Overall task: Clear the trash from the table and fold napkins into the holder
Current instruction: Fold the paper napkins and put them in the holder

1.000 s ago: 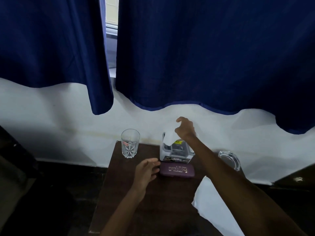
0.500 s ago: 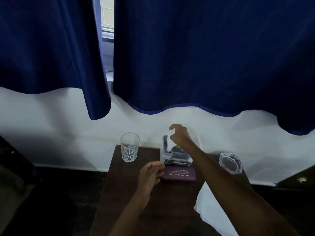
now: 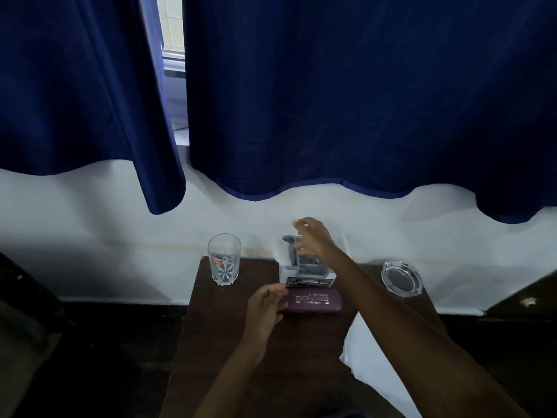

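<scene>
Holder (image 3: pixel 307 267) at table (image 3: pixel 229 342) back edge, beside glass (image 3: pixel 224 259). Right hand (image 3: pixel 312 238) above it, fingers loosely spread, holding nothing. Left hand (image 3: pixel 265 306) half open, empty, near purple case (image 3: pixel 313 300). Step: napkin loading, seemingly. Next: fetch white sheet (image 3: pixel 370 357).

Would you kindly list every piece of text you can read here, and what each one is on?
"ROURKELA": bottom line on the purple case.
Larger gold line above it: too blurred to read with certainty.
"OPEL", doubtful: black strip on the front of the napkin holder; the rest is blurred.
Red label on the drinking glass: too small to read.
</scene>
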`<move>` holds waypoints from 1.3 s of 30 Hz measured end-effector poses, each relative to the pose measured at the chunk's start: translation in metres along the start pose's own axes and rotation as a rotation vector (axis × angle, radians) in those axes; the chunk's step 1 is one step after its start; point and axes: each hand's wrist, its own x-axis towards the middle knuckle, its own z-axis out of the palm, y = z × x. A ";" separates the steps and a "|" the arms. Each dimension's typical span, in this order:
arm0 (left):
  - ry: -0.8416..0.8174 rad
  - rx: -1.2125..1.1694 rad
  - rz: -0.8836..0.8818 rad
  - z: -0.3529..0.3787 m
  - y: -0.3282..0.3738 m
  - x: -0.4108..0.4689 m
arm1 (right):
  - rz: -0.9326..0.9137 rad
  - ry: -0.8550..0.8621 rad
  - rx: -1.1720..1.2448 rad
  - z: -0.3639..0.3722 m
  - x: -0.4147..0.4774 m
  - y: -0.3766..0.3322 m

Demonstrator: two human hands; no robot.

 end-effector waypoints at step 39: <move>-0.191 0.938 0.437 0.073 -0.088 -0.003 | 0.161 0.012 -0.595 -0.070 -0.129 0.219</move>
